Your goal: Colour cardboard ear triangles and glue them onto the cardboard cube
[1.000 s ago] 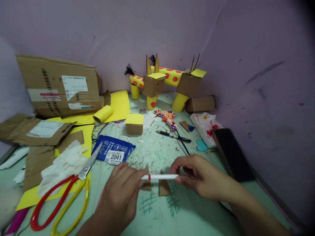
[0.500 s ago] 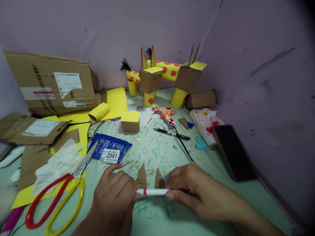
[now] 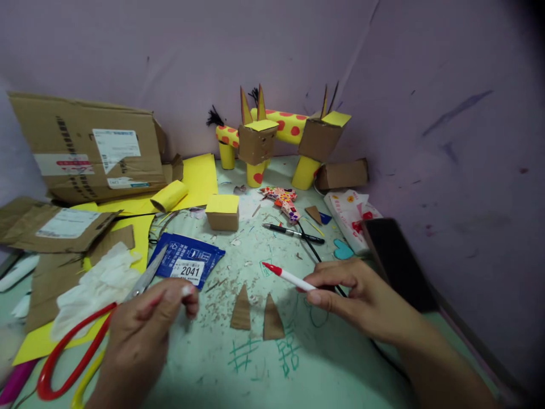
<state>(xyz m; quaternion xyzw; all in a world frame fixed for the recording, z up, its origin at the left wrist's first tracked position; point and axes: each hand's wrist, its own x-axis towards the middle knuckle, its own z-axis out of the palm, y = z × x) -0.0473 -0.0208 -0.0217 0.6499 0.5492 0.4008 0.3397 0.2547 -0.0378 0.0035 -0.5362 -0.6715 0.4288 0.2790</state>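
Note:
In my right hand (image 3: 347, 289) is a white marker (image 3: 293, 278), held between thumb and fingers, its red tip exposed and pointing left. My left hand (image 3: 147, 324) is closed on a small white marker cap (image 3: 186, 291), mostly hidden by the fingers, in front of the scissors. Between the hands, two pointed cardboard pieces lie flat on the table: a left triangle (image 3: 242, 309) and a right triangle (image 3: 272, 319). A small cardboard box with a yellow top (image 3: 222, 213) stands farther back.
Red-and-yellow-handled scissors (image 3: 55, 363) and a blue packet (image 3: 181, 255) lie left. Two spotted cardboard animals (image 3: 258, 142) stand at the wall. A glue gun (image 3: 286, 201), its cord, a black pen (image 3: 293, 233) and a phone (image 3: 400, 264) lie right of centre. A large carton (image 3: 102, 153) leans back left.
My hands have moved apart and the marker has come uncapped, showing its red tip. My left hand went left with the cap, and my right hand rose with the marker. Both triangles are now fully visible.

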